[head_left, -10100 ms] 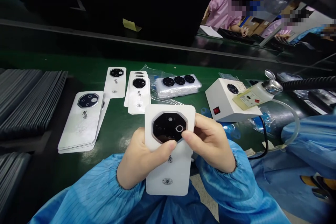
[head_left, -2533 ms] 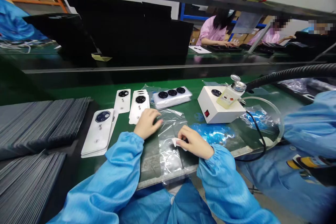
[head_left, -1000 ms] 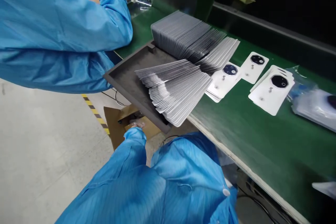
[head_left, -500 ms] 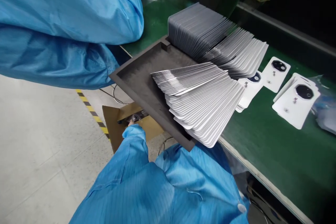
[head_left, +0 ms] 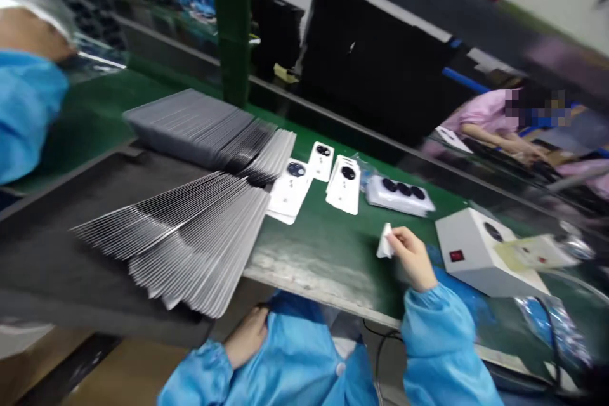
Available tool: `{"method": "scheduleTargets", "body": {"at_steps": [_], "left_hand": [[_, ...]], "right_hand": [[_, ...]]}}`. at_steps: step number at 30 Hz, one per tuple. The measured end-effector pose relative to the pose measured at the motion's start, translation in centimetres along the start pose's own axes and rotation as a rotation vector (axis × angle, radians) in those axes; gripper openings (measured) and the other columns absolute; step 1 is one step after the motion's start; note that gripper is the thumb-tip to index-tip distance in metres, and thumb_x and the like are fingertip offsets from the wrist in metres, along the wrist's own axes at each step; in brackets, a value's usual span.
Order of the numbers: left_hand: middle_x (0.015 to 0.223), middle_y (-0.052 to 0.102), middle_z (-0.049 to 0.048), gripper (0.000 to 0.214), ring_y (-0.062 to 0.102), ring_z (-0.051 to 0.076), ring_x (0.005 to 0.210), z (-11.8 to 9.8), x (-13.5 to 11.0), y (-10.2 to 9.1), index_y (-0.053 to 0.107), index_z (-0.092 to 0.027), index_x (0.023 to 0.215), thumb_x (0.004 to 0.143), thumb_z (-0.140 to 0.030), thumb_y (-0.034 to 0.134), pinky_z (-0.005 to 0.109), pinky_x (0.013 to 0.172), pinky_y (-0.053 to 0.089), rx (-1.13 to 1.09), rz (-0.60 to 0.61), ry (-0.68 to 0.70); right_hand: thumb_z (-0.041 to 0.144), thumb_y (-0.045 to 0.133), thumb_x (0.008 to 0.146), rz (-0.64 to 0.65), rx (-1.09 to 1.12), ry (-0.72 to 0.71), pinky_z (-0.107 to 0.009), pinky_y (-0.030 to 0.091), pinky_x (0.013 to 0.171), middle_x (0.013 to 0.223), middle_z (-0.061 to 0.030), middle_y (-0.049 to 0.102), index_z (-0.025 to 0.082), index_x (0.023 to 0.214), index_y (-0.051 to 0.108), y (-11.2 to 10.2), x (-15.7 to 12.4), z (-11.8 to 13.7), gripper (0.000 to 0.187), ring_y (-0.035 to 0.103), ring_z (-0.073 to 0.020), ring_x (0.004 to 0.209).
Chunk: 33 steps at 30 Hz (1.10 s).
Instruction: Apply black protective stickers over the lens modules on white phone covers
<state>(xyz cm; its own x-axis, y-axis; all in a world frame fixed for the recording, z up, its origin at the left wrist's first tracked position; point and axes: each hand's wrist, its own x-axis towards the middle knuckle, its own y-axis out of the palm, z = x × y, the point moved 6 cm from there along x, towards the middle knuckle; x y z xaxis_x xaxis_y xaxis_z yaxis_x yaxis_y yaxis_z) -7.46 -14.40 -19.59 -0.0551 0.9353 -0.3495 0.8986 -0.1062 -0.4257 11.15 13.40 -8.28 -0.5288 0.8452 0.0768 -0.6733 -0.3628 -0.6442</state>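
Observation:
My right hand (head_left: 413,257) is raised over the green bench and pinches a small white cloth (head_left: 384,242). My left hand (head_left: 247,334) is low, below the bench edge near my lap, fingers curled; I cannot see anything in it. White phone back covers (head_left: 345,185) with black camera rings lie in small piles on the green mat (head_left: 323,247), beyond both hands. A bag of black camera rings (head_left: 400,195) lies further right.
A dark tray (head_left: 52,254) at the left holds two fanned rows of grey-white covers (head_left: 190,238). A white box with a red switch (head_left: 476,254) stands at the right, a bottle lying on it. A neighbour's blue sleeve (head_left: 23,108) is at far left.
The view has swung back from the floor and tray to the bench. My left hand has come up from the cardboard box on the floor to my lap. My right hand is back in view with the cloth.

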Motion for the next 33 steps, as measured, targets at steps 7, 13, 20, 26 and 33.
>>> {"method": "scheduleTargets", "body": {"at_steps": [7,13,20,26,33], "left_hand": [[0.114,0.066,0.0002,0.036,0.061,0.016,0.104,-16.0,1.3,-1.8,0.057,-0.026,0.116,0.081,-0.025,0.062,0.023,0.092,0.048,0.261,0.105,0.472],[0.133,0.047,0.0107,0.035,0.049,0.027,0.118,-16.2,8.8,-11.9,0.051,-0.019,0.123,0.089,-0.029,0.053,0.052,0.097,0.041,0.579,-0.576,0.109],[0.127,0.052,0.0104,0.035,0.053,0.026,0.112,-12.6,12.2,-16.4,0.053,-0.016,0.119,0.087,-0.031,0.056,0.050,0.092,0.045,0.815,-0.810,-0.198],[0.125,0.053,0.0102,0.034,0.055,0.025,0.108,-17.4,16.1,-13.4,0.053,-0.017,0.118,0.088,-0.031,0.055,0.047,0.090,0.048,0.908,-0.711,0.093],[0.122,0.055,0.0097,0.031,0.058,0.022,0.103,-24.2,23.3,-9.3,0.054,-0.018,0.118,0.089,-0.031,0.053,0.044,0.086,0.050,0.865,-0.554,0.358]], "right_hand": [[0.034,0.053,0.089,0.072,-0.093,-0.021,-0.034,0.053,0.074,0.102,-0.0051,0.061,0.014,0.107,0.056,3.2,4.0,0.9,0.027,0.061,-0.0146,0.085],[0.035,0.053,0.089,0.052,-0.187,-0.074,-0.038,0.052,0.080,0.110,-0.0068,0.059,0.015,0.111,0.055,4.1,7.1,3.3,0.030,0.060,-0.0171,0.093],[0.035,0.052,0.089,-0.029,-0.276,-0.103,-0.037,0.052,0.080,0.110,-0.0069,0.059,0.016,0.111,0.055,5.5,9.6,5.0,0.029,0.060,-0.0168,0.093],[0.034,0.051,0.090,-0.300,-0.389,-0.142,-0.040,0.050,0.087,0.117,-0.0077,0.056,0.018,0.112,0.055,0.0,9.6,4.1,0.028,0.057,-0.0184,0.101],[0.033,0.052,0.089,-0.417,-0.532,-0.260,-0.045,0.047,0.091,0.123,-0.0085,0.053,0.018,0.117,0.053,-2.9,11.4,2.3,0.032,0.055,-0.0213,0.108]]}}
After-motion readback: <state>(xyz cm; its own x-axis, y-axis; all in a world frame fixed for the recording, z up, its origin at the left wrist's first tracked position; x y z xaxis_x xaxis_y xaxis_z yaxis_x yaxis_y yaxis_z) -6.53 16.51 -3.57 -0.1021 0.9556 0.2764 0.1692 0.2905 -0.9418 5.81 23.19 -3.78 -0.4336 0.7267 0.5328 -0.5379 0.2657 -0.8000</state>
